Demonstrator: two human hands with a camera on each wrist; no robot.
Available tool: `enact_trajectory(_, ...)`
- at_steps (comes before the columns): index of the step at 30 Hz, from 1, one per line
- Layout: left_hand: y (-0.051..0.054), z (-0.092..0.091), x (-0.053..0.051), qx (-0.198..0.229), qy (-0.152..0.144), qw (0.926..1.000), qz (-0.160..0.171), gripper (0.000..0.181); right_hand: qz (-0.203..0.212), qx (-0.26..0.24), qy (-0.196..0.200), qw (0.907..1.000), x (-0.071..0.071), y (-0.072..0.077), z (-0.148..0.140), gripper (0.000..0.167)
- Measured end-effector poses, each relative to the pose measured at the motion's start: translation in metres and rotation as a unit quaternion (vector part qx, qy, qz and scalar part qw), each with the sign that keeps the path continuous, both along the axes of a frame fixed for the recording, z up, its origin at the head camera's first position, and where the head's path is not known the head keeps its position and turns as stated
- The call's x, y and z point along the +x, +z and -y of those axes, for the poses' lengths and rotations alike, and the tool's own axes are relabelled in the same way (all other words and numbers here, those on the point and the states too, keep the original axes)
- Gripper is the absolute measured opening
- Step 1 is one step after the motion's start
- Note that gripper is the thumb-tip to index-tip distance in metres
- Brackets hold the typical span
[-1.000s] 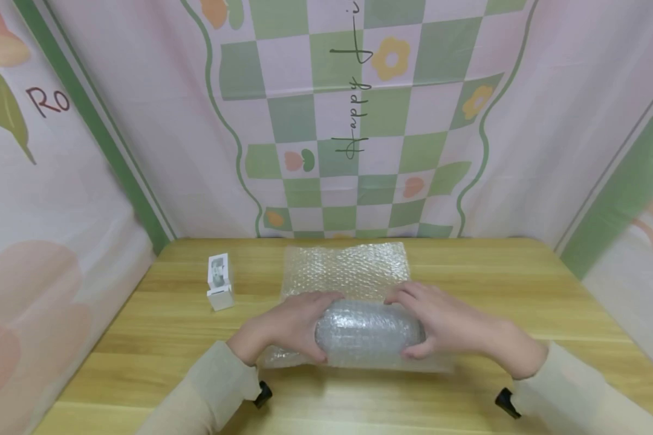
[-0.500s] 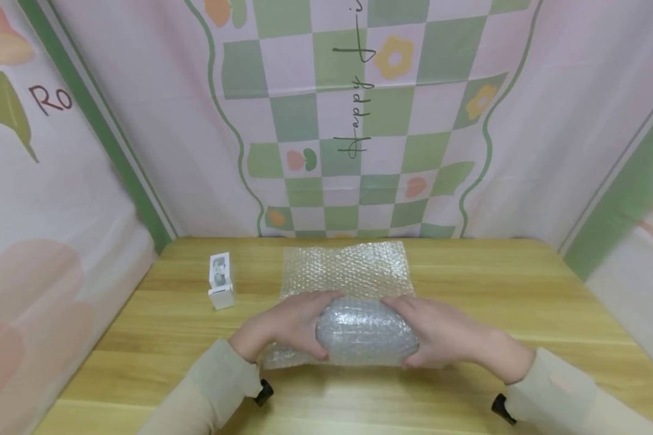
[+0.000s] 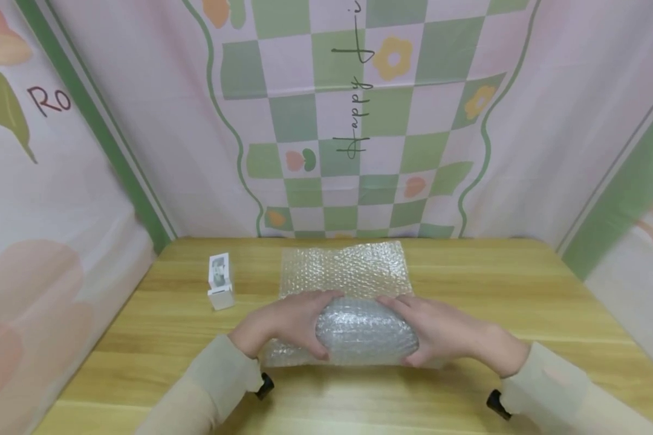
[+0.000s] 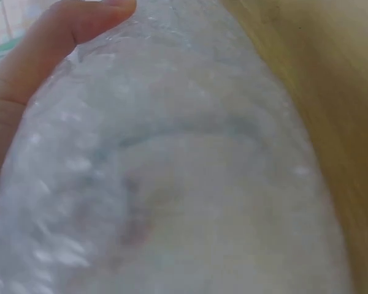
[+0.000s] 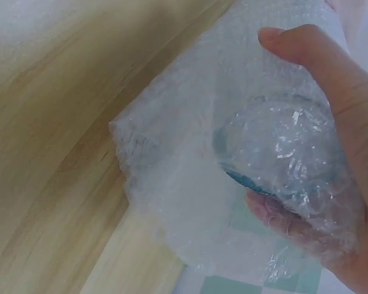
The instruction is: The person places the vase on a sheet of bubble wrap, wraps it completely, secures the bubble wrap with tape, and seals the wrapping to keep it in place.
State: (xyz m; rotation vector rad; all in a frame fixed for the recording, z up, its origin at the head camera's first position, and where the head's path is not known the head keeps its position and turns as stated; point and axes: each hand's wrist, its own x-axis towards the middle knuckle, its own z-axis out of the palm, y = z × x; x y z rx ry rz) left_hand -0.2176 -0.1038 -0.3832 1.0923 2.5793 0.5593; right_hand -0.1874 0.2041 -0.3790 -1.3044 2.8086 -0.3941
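Note:
A rounded bundle in clear bubble wrap lies on the near part of a flat bubble wrap sheet. My left hand grips its left end, fingers over the top and thumb on the near side. At the right end my right hand holds it the same way. In the left wrist view the wrapped bundle fills the picture beside one finger. Through the wrap in the right wrist view shows a round end with a blue-green edge; what the item is cannot be told.
A small white box with a picture on its face stands at the left of the wooden table. Behind the table hangs a printed curtain, with more cloth at both sides.
My right hand has moved left and inward, closing more tightly round the bundle's right end. The left hand and the white box have stayed about where they were.

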Motion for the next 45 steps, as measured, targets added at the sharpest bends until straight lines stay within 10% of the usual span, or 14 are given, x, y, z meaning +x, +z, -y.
enact_trajectory(7,0.009,0.0,0.005,-0.046,0.017,0.9987,-0.015,0.123,-0.009,0.005,0.005,0.9999,0.003,0.002,0.001,0.107)
enact_trajectory(18,0.019,0.002,0.023,-0.061,0.028,0.9846,-0.161,0.112,0.006,0.001,-0.003,1.0,0.002,0.0,-0.001,0.107)
enact_trajectory(45,-0.005,0.007,0.022,-0.034,0.037,0.9955,-0.081,0.131,0.056,-0.008,-0.006,0.9984,-0.005,0.001,-0.001,0.104)
